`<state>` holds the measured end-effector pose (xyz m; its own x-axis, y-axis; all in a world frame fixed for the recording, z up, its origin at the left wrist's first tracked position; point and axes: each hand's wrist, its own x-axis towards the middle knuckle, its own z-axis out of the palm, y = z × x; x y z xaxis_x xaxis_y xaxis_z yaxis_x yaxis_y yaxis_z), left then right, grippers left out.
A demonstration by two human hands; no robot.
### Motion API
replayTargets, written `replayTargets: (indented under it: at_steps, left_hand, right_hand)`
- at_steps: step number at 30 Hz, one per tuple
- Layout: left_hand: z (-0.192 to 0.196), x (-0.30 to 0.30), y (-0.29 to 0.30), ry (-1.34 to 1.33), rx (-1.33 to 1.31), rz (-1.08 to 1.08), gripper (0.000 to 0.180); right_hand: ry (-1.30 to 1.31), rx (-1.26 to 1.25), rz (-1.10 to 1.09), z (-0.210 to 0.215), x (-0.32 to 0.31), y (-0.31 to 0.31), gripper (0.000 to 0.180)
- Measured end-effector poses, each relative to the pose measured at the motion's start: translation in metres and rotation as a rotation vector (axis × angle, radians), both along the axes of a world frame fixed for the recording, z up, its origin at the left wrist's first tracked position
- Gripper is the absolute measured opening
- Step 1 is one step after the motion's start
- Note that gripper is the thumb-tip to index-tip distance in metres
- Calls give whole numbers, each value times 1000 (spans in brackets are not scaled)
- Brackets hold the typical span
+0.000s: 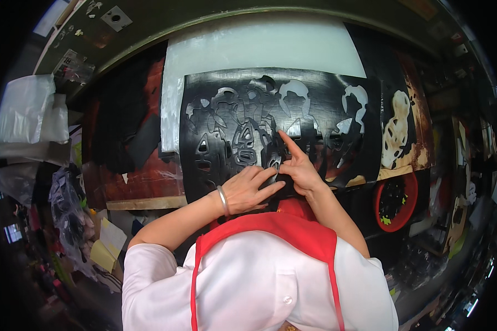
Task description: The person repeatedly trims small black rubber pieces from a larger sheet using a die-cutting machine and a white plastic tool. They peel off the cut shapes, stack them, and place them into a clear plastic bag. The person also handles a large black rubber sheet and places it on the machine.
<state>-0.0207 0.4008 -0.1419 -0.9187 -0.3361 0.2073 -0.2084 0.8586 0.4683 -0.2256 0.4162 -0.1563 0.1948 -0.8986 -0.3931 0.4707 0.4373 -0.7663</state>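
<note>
A black sheet (326,83) with many curved cut-out openings and loose-edged shapes lies in front of me. My left hand (244,188), with a silver bangle on the wrist, rests at its near edge, fingers stretched and apart. Close beside it, my right hand (302,174) has the index finger extended over the cut shapes and the thumb toward the left fingertips. A small cut-out outline (274,163) sits right by the left fingertips. Whether either hand touches a loose piece there is hard to make out.
Under the sheet is a pale white board (259,44) on a worn table (149,190). At right are a cream cut-out piece (397,127) and a red bowl (413,205) with black scraps. Dark material (124,135) lies left, near plastic bags (30,110). A green beam (149,34) crosses the far side.
</note>
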Motion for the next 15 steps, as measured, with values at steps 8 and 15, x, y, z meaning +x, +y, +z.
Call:
replayTargets:
  at_steps: [8,15]
  left_hand:
    - [97,16,-147,1187,985,818,19]
    - [166,50,-281,957,852,791,19]
  right_hand:
    - [828,-129,197,39,-5,14,76]
    - [1531,-543,-90,72,-2,40,50]
